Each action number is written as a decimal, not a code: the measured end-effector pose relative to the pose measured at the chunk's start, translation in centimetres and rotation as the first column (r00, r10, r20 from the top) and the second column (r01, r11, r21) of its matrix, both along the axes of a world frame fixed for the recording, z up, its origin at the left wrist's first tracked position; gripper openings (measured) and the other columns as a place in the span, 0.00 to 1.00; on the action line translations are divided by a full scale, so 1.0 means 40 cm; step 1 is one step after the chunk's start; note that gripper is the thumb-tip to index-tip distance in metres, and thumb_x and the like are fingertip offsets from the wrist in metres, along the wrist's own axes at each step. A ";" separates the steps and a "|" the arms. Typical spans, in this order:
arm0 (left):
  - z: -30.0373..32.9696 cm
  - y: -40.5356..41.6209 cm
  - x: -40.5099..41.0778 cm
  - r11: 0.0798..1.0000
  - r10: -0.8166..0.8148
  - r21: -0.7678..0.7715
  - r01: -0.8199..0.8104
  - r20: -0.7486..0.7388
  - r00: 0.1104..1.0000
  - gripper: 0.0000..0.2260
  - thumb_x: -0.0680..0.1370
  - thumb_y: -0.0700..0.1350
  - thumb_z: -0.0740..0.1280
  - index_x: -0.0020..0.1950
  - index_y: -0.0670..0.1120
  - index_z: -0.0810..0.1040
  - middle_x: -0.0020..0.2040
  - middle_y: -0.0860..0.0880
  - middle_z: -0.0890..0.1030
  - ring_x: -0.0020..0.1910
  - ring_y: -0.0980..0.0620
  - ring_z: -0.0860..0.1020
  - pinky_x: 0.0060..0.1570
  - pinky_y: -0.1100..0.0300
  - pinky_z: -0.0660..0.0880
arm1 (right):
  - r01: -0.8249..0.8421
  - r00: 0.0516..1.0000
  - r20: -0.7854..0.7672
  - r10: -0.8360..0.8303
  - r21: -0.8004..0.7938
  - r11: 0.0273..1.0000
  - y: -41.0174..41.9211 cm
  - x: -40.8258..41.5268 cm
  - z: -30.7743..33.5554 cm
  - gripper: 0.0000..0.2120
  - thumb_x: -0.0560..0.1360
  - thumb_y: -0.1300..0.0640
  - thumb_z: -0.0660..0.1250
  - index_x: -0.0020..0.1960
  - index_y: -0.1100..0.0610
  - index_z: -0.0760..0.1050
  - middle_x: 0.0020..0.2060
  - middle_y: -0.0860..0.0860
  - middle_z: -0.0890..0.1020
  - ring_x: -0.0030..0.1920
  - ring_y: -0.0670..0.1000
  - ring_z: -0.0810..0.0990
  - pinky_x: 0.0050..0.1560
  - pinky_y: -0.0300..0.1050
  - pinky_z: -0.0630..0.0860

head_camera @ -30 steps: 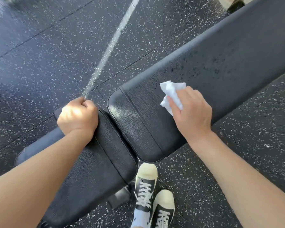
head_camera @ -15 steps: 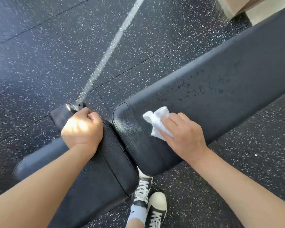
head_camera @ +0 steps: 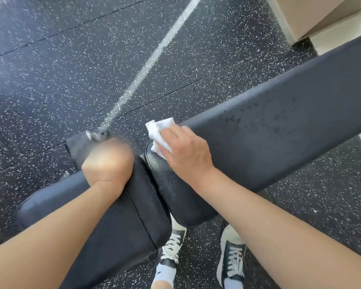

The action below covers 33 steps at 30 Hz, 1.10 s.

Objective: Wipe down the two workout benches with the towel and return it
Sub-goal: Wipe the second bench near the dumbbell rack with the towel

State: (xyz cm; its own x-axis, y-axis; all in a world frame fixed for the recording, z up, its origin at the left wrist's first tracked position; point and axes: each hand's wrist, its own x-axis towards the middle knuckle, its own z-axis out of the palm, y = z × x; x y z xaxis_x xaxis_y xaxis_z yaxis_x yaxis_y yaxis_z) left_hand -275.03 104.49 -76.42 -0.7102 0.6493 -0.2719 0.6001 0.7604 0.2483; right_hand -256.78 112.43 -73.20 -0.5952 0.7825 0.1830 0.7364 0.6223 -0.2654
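A black padded workout bench runs across the head view in two pads. The long back pad (head_camera: 279, 130) reaches to the upper right and carries small dark specks. The seat pad (head_camera: 121, 222) lies at the lower left. My right hand (head_camera: 186, 155) presses a crumpled white towel (head_camera: 158, 132) onto the far left corner of the long pad, fingers laid over it. My left hand (head_camera: 108, 161) is curled in a fist and rests on the far edge of the seat pad; it holds nothing that I can see.
A dark speckled rubber floor (head_camera: 71, 80) with a white painted line (head_camera: 154, 57) surrounds the bench. A metal bracket (head_camera: 96, 134) of the bench frame shows beyond my left hand. My two sneakers (head_camera: 231, 257) stand below the pads. A beige wall corner (head_camera: 313, 15) is at the top right.
My right hand slid the towel left along the long pad, then up to its far left corner. My left hand stayed on the seat pad. My right foot stepped apart.
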 end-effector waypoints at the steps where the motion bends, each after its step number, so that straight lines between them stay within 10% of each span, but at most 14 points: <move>1: 0.002 -0.001 0.001 1.000 0.003 0.006 -0.003 0.003 1.000 0.15 0.76 0.52 0.55 0.37 0.46 0.75 0.27 0.49 0.74 0.27 0.51 0.69 0.31 0.61 0.63 | -0.085 0.996 0.026 0.085 0.029 0.996 0.003 0.032 0.002 0.07 0.75 0.52 0.71 0.48 0.56 0.81 0.39 0.51 0.79 0.35 0.54 0.77 0.27 0.46 0.73; 5: 0.005 -0.006 0.003 0.997 -0.024 0.074 0.023 0.020 1.000 0.18 0.75 0.57 0.57 0.33 0.47 0.73 0.25 0.50 0.73 0.26 0.52 0.69 0.29 0.61 0.62 | -0.156 0.962 0.243 0.126 0.108 0.982 0.113 0.226 0.009 0.09 0.78 0.52 0.73 0.55 0.56 0.82 0.39 0.50 0.78 0.38 0.53 0.78 0.30 0.46 0.74; 12: 0.012 -0.025 0.011 0.982 -0.119 0.148 0.120 -0.016 0.993 0.16 0.73 0.63 0.60 0.36 0.53 0.76 0.28 0.57 0.74 0.33 0.51 0.73 0.31 0.62 0.62 | 0.367 0.928 0.100 -0.358 -0.095 0.926 0.208 0.180 0.014 0.16 0.78 0.42 0.56 0.54 0.51 0.74 0.52 0.49 0.80 0.50 0.58 0.79 0.40 0.52 0.73; 22: 0.039 -0.054 0.016 0.953 -0.248 0.198 0.231 0.066 0.966 0.07 0.79 0.49 0.63 0.49 0.52 0.81 0.48 0.54 0.83 0.50 0.49 0.79 0.46 0.55 0.73 | -0.281 0.958 0.058 0.280 0.001 0.960 -0.067 0.055 0.014 0.09 0.77 0.50 0.72 0.54 0.54 0.81 0.44 0.51 0.81 0.39 0.55 0.77 0.30 0.49 0.74; 25: 0.057 -0.046 0.053 0.929 -0.294 0.272 0.253 0.122 0.948 0.09 0.80 0.45 0.63 0.56 0.49 0.81 0.53 0.52 0.84 0.54 0.47 0.80 0.58 0.50 0.75 | -0.391 0.890 0.305 0.338 0.129 0.911 0.011 0.192 0.006 0.12 0.83 0.47 0.65 0.63 0.49 0.81 0.47 0.50 0.83 0.40 0.54 0.80 0.36 0.48 0.79; 33: 0.052 0.139 0.229 0.912 -0.359 0.289 0.291 0.218 0.908 0.16 0.83 0.50 0.57 0.64 0.48 0.79 0.61 0.46 0.81 0.62 0.42 0.77 0.63 0.46 0.72 | 0.277 0.960 0.067 -0.273 -0.059 0.959 0.090 0.388 0.001 0.12 0.81 0.46 0.62 0.51 0.55 0.74 0.45 0.53 0.79 0.45 0.61 0.78 0.37 0.48 0.65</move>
State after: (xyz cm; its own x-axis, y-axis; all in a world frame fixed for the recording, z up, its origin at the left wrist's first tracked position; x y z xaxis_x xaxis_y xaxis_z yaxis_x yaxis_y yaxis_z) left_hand -265.88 110.05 -74.32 -0.3734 0.9011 -0.2203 0.6911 0.4287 0.5819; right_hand -241.26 116.02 -73.16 -0.3635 0.9266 0.0961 0.8918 0.3759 -0.2516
